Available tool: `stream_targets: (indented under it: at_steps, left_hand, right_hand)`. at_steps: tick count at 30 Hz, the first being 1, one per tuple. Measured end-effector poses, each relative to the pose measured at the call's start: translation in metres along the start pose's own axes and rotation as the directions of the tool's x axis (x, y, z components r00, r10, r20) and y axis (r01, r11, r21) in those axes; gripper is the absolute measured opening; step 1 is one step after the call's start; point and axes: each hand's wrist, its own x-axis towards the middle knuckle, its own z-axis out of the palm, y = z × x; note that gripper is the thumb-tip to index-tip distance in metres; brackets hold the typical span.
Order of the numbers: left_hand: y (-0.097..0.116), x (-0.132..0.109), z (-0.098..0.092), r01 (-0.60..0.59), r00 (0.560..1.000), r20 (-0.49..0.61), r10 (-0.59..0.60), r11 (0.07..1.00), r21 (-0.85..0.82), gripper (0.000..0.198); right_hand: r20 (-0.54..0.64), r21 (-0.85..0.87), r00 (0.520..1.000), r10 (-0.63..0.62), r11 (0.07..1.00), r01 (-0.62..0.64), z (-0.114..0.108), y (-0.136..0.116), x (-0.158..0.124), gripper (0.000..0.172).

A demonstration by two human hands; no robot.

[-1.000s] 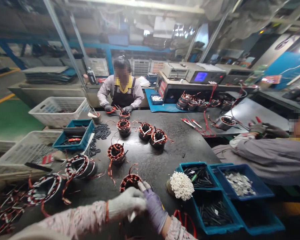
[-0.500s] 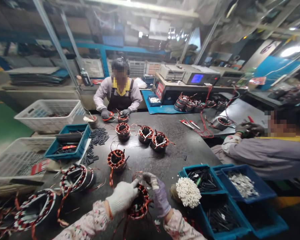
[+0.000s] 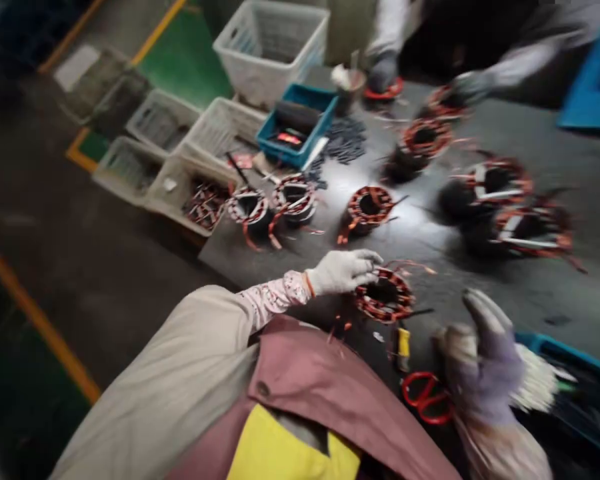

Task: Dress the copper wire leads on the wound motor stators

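My left hand (image 3: 343, 272), in a white knit glove, lies against the rim of a copper-wound stator (image 3: 384, 295) with red leads, which sits on the black workbench (image 3: 290, 267). My right hand (image 3: 480, 360), in a purple-coated glove, is blurred and off the stator, with a finger raised. Below it lie red-handled scissors (image 3: 427, 398) and a yellow-handled tool (image 3: 403, 348). Several other wound stators, such as one (image 3: 367, 210) just beyond my left hand, stand across the bench.
A co-worker's grey sleeve (image 3: 145, 393) and yellow collar (image 3: 290, 447) fill the bottom of the view. Another person's gloved hand (image 3: 383, 72) works at the far edge. A teal tray (image 3: 297, 123), black sleeves (image 3: 345, 140) and white baskets (image 3: 270, 50) lie beyond.
The view has swung and tilted sharply. The stator that both hands held now sits on the bench, and my right hand has moved off it.
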Motion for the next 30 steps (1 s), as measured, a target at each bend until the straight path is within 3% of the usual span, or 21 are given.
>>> stream_targets:
  at_steps: [2, 4, 5, 7, 9, 12, 14, 16, 19, 21, 23, 25, 27, 30]
  left_hand:
    - [-0.013, -0.018, 0.002, 0.151, 0.952, -0.201, -0.233, 0.923, -0.355, 0.024]
    - [-0.021, -0.033, 0.012, 0.265, 0.866, -0.190, -0.463, 0.747, -0.609, 0.026]
    - [-0.025, -0.039, 0.018, 0.294, 0.842, -0.154, -0.517, 0.679, -0.673, 0.028]
    - [-0.032, -0.047, 0.029, 0.303, 0.837, -0.114, -0.536, 0.627, -0.718, 0.032]
    - [-0.039, -0.053, 0.037, 0.294, 0.843, -0.103, -0.527, 0.614, -0.732, 0.035]
    - [-0.048, -0.059, 0.041, 0.309, 0.821, -0.086, -0.564, 0.566, -0.764, 0.039]
    - [-0.051, -0.062, 0.041, 0.313, 0.808, -0.091, -0.583, 0.554, -0.771, 0.040]
    - [-0.053, -0.063, 0.040, 0.319, 0.811, -0.095, -0.577, 0.573, -0.755, 0.039]
    - [-0.055, -0.063, 0.038, 0.355, 0.820, -0.081, -0.567, 0.613, -0.706, 0.035]
    - [-0.054, -0.064, 0.036, 0.388, 0.819, -0.055, -0.571, 0.622, -0.680, 0.033]
    - [-0.051, -0.064, 0.035, 0.406, 0.824, -0.063, -0.562, 0.664, -0.628, 0.032]
    - [-0.044, -0.062, 0.032, 0.372, 0.869, -0.109, -0.483, 0.782, -0.500, 0.028]
    - [-0.034, -0.055, 0.028, 0.236, 0.948, -0.130, -0.289, 0.918, -0.320, 0.027]
    - [-0.019, -0.034, 0.022, -0.015, 0.999, -0.045, 0.011, 0.996, -0.090, 0.032]
  right_hand:
    - [-0.003, -0.144, 0.953, -0.304, 0.943, 0.301, 0.012, 0.009, 0.006, 0.052]
    - [0.132, -0.296, 0.859, -0.495, 0.807, 0.511, 0.036, 0.008, 0.013, 0.043]
    - [0.186, -0.337, 0.846, -0.499, 0.777, 0.532, 0.048, 0.006, 0.016, 0.038]
    - [0.237, -0.335, 0.883, -0.406, 0.819, 0.466, 0.061, 0.007, 0.025, 0.030]
    - [0.277, -0.206, 0.935, -0.220, 0.937, 0.282, 0.057, 0.013, 0.035, 0.025]
    - [0.350, -0.019, 0.936, 0.038, 0.999, -0.034, 0.026, 0.022, 0.059, 0.041]
    - [0.332, -0.021, 0.936, 0.122, 0.992, -0.121, 0.004, 0.022, 0.084, 0.053]
    - [0.258, -0.111, 0.954, 0.155, 0.985, -0.130, -0.007, 0.017, 0.118, 0.062]
    - [0.179, -0.364, 0.983, 0.044, 0.931, 0.024, 0.003, 0.005, 0.174, 0.055]
    - [0.278, -0.505, 0.961, 0.001, 0.851, 0.145, 0.025, -0.001, 0.207, 0.045]
    - [0.415, -0.556, 0.910, 0.030, 0.800, 0.227, 0.049, -0.004, 0.230, 0.037]
    - [0.481, -0.556, 0.877, 0.023, 0.781, 0.284, 0.066, -0.005, 0.242, 0.035]
    - [0.475, -0.497, 0.878, -0.056, 0.807, 0.320, 0.068, -0.004, 0.239, 0.041]
    - [0.288, -0.308, 0.936, -0.202, 0.906, 0.290, 0.043, 0.002, 0.204, 0.055]
